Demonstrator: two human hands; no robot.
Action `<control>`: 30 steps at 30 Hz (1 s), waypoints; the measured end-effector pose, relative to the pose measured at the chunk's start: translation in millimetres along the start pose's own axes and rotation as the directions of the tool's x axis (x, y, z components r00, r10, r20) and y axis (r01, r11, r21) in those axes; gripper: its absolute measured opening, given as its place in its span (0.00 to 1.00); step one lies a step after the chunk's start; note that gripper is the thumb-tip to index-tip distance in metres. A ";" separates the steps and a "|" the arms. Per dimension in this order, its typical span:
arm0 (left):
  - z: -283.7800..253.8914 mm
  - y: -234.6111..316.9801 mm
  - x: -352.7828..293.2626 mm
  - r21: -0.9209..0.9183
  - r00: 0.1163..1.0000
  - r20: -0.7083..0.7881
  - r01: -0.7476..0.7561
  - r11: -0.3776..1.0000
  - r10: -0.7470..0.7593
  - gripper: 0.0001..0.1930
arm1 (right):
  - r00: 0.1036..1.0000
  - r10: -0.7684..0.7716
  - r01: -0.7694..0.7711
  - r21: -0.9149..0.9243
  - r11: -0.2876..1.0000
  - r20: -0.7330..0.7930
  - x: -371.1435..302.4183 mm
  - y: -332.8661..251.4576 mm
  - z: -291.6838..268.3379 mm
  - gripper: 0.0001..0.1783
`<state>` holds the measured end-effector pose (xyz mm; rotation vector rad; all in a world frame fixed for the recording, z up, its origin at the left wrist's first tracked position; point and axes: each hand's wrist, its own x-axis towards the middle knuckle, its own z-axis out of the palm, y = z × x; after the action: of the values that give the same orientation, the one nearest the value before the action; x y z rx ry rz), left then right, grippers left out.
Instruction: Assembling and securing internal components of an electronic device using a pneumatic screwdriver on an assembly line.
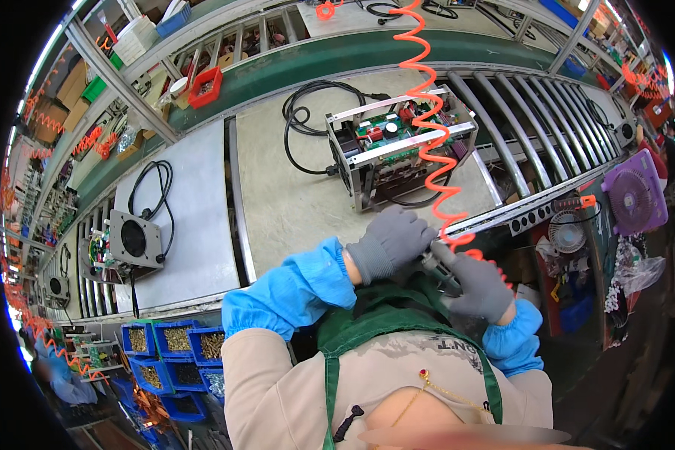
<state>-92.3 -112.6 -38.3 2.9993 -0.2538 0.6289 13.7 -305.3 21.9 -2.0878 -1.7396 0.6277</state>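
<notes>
My right hand (478, 286), in a grey glove, is wrapped round a dark, barrel-shaped power screwdriver (442, 274) held close to my green apron (386, 311). An orange coiled air hose (444, 191) hangs from above and runs down behind that hand. My left hand (392, 244), also gloved in grey, is closed, with its fingertips at the upper end of the screwdriver; whatever they pinch is hidden. Just beyond my hands stands an open metal-framed device (401, 139) with a green circuit board and red parts. Its black cable (296, 116) loops to its left on the work plate (274, 202).
At left, a second device with a round black fan (133, 238) sits on another plate (202, 180). Blue bins (176, 339) of small fasteners stand at lower left. Metal rollers (532, 127) stretch away to the right. A purple fan (634, 193) stands at far right.
</notes>
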 end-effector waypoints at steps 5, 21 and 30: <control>-14.5 19.9 6.4 -0.582 0.829 0.397 0.559 0.591 -0.393 0.22 | 0.736 -0.468 0.209 -0.494 0.844 -0.489 -15.5 -7.2 -32.0 0.25; 14.6 11.3 -13.1 -0.633 0.386 -0.328 0.588 0.504 -0.862 0.25 | 0.918 0.133 0.310 0.885 0.347 -0.373 94.7 79.3 44.6 0.19; 65.0 -52.1 42.0 -0.465 -0.102 -0.589 0.854 0.233 -0.801 0.44 | 0.931 -0.048 0.301 0.689 0.659 -0.361 116.5 118.1 84.5 0.29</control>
<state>-19.8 -73.9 -82.4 1.7821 1.6302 1.4902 82.8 -213.8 -124.7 -1.3276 -1.1867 0.7310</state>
